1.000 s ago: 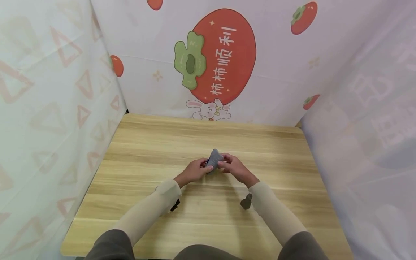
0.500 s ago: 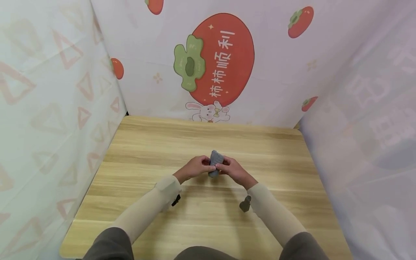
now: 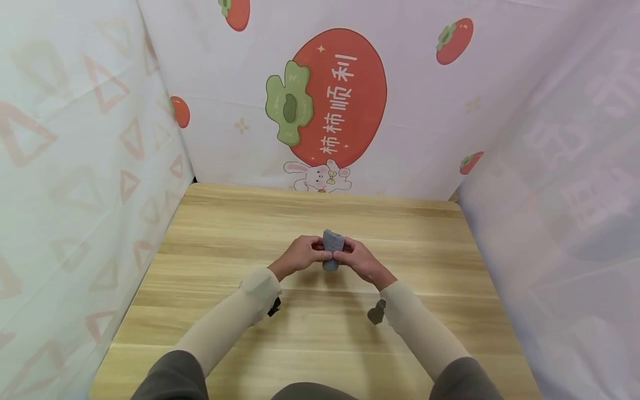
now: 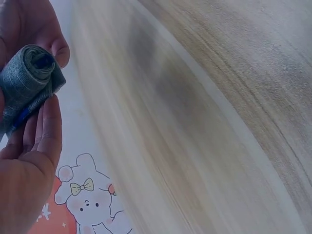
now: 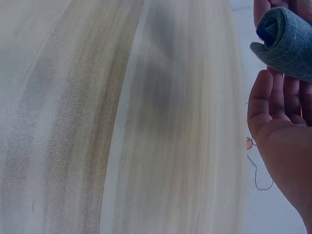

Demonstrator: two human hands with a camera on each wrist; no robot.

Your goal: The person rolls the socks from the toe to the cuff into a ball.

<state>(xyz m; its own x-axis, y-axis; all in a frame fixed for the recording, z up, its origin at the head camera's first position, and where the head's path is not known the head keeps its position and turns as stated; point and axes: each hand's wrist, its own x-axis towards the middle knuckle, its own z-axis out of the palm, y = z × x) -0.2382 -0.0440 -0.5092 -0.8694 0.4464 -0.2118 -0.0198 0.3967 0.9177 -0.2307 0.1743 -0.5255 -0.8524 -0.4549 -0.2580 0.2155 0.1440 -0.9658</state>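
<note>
A rolled grey cloth [image 3: 333, 242] with a woven or knitted surface is held up between both hands, above the middle of the table. My left hand [image 3: 301, 253] pinches its left side, thumb in front and fingers behind. From the other side my right hand [image 3: 362, 260] grips it the same way, and the two thumbs nearly meet. In the left wrist view the roll's spiral end [image 4: 43, 62] faces the camera, with dark blue inside and a blue strip along its underside. The right wrist view shows the other rolled end [image 5: 269, 30], also with blue inside.
The wooden table [image 3: 225, 216] lies under the hands. White printed curtains surround it, with a back curtain [image 3: 410, 139] bearing a big red persimmon and a rabbit. Dark pieces [image 3: 377, 312] hang by the sleeve cuffs.
The cloth has turned from a slant to nearly upright and looks more tightly rolled. My right thumb has come inward beside the left one. The head view has tipped slightly upward.
</note>
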